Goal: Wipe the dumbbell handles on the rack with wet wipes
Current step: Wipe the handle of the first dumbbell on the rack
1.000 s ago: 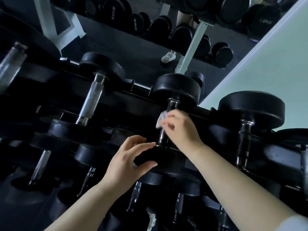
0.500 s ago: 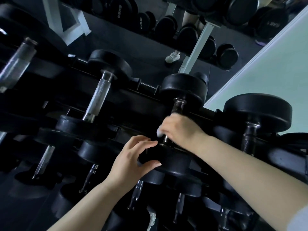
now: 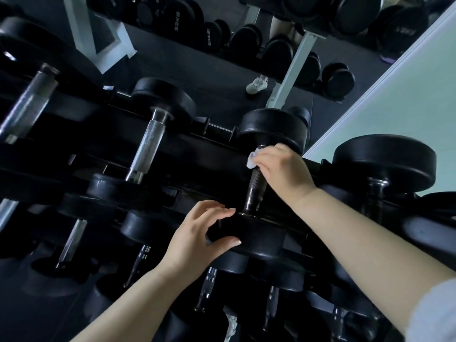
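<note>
A black dumbbell lies on the top tier of the dark rack [image 3: 217,166], its dark knurled handle [image 3: 256,191] running between two round heads. My right hand [image 3: 283,171] is wrapped around the upper end of that handle, pressing a white wet wipe [image 3: 253,160] against it just below the far head [image 3: 271,127]. My left hand [image 3: 197,238] holds the edge of the near head [image 3: 256,238], thumb beneath and fingers on top. The lower half of the handle is bare.
More dumbbells lie on the same tier: one with a silver handle [image 3: 148,146] to the left and one with a dark handle [image 3: 375,193] to the right. Lower tiers hold smaller dumbbells. A mirror behind reflects another rack and a person's white shoe [image 3: 256,85].
My right hand slid with the wipe from the lower part of the handle up to its far end. My left hand stayed on the near head.
</note>
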A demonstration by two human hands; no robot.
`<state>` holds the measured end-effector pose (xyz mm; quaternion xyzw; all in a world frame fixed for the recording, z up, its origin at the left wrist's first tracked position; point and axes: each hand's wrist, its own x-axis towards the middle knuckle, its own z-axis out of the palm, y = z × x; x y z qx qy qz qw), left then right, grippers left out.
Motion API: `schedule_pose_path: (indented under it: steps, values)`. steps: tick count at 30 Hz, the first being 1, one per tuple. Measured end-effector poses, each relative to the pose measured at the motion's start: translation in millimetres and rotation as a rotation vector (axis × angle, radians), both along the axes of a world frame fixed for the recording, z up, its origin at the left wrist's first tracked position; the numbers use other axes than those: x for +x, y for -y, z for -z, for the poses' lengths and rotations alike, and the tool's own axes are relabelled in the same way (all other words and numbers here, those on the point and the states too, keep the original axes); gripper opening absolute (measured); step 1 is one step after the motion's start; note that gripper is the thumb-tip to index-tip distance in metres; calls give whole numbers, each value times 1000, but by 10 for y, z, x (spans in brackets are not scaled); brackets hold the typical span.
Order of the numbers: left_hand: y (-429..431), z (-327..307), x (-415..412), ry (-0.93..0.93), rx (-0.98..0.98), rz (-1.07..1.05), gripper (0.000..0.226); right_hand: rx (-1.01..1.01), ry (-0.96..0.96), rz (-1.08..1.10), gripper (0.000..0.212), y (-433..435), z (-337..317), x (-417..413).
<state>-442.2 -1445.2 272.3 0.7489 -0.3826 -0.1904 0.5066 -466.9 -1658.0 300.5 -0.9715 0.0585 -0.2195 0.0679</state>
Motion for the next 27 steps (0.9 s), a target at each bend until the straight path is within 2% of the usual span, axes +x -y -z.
schedule_pose_path:
  steps: [2, 4, 6, 8, 11, 13, 14, 15, 18, 21, 23, 25, 27]
  values:
    - [-2, 11, 8, -1, 0, 0, 50, 23, -45, -88, 19, -148, 42, -111]
    - [-3, 9, 12, 11, 11, 10, 50, 113, -187, -200, 18, -304, 41, -245]
    - [-1, -7, 12, 17, 34, 21, 54, 289, -351, -126, 15, -368, -71, -285]
    - [-7, -28, 44, 13, 56, 28, 52, 629, -432, 110, 12, -368, -199, -284]
    - [2, -122, 149, -32, 37, 22, 31, 1262, -255, 381, 16, -282, -347, -382]
    - [42, -239, 202, -140, -8, -58, 10, 1629, -169, 356, 22, -256, -443, -498]
    - [74, -294, 216, -193, -26, -97, 6, 1739, -164, 312, 25, -262, -476, -560]
    - [116, -360, 205, -224, -45, -128, 12, 1814, -174, 265, 28, -289, -513, -606]
    - [230, -571, 78, -401, -149, -141, 21, 1962, -190, 160, 35, -416, -601, -644]
    - [240, -683, -27, -755, -254, -188, 25, 2002, -226, 91, 44, -542, -612, -603]
    - [154, -728, -23, -890, -228, -203, 31, 1924, -266, 45, 43, -631, -608, -537]
    - [5, -728, -28, -898, -142, -179, 42, 1800, -318, -37, 34, -772, -595, -457]
    - [-171, -725, -76, -923, -121, -180, 42, 1636, -359, -128, 32, -955, -576, -383]
